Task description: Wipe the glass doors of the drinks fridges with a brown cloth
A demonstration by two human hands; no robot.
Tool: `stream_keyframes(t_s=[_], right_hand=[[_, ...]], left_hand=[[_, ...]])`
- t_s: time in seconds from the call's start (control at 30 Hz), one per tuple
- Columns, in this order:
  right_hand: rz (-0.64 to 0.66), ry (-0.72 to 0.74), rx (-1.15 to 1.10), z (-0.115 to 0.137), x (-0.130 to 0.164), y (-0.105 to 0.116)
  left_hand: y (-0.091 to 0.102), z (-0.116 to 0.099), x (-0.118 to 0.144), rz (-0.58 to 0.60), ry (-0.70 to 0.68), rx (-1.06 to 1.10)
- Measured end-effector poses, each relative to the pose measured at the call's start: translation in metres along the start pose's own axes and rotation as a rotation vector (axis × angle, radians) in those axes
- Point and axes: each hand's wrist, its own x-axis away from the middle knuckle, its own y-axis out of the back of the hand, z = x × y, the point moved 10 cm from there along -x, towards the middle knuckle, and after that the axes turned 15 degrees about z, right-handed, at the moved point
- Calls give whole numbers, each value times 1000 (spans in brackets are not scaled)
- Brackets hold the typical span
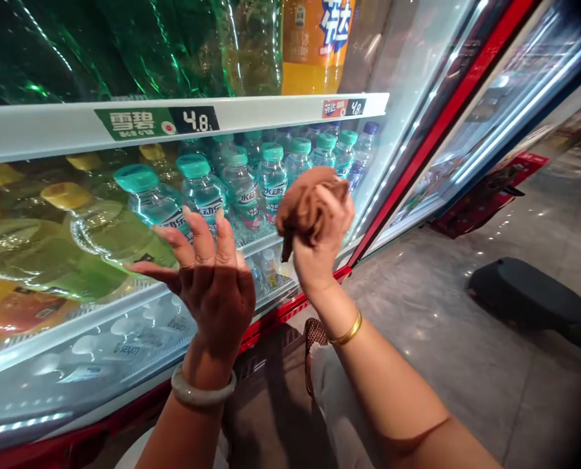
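My right hand (332, 244) grips a crumpled brown cloth (304, 208), held up in front of the shelf of a drinks fridge. To its left, my left hand (212, 280) is raised with fingers spread and nothing in it. Just beyond the left fingertips stand teal-capped bottles (203, 189); whether the fingers touch them I cannot tell. Further left are yellow-capped bottles (95, 221) of yellow-green drink. The cloth hides part of the bottle row behind it.
A white shelf edge (271, 112) with price labels crosses above the teal-capped bottles. Green bottles (124, 52) and an orange drink bottle (314, 52) stand over it. The fridge's red frame (447, 117) rises at right. A dark grey object (529, 299) stands over the shiny floor (432, 312).
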Motion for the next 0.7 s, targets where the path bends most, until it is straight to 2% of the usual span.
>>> stream_keyframes(t_s=[0.07,0.13,0.2,0.27,0.33,0.37,0.43,0.5,0.57,0.63,0.7], right_hand=[[-88,-135,-26,-25,4,6],[-102,-195,-45,-27,12,4],[-33,-167,-46,-9,17,-5],[68,-53,-29,18,14,-13],[157,57,14,33,7,-16],[174,73,34,30,1,-14],[137,2,45,4,-9,-3],[16,-135,7,-34,-12,12],[-83,-246,-31,-62,-4,19],[-94,-270,-39,-62,6,14],[-28,-205,-35,-39,15,3]], left_hand=[[-4,1,-1,26,5,3],[-7,0,-2,44,5,-10],[-8,-1,-4,44,8,-19],[-10,-1,-6,51,28,-14],[-13,-1,-8,64,59,-3],[-15,0,-9,75,73,1],[-16,0,-9,82,87,2],[-17,-2,-9,93,72,3],[-18,-5,-8,98,46,14],[-17,-6,-7,86,35,37],[-18,-5,-7,79,57,72]])
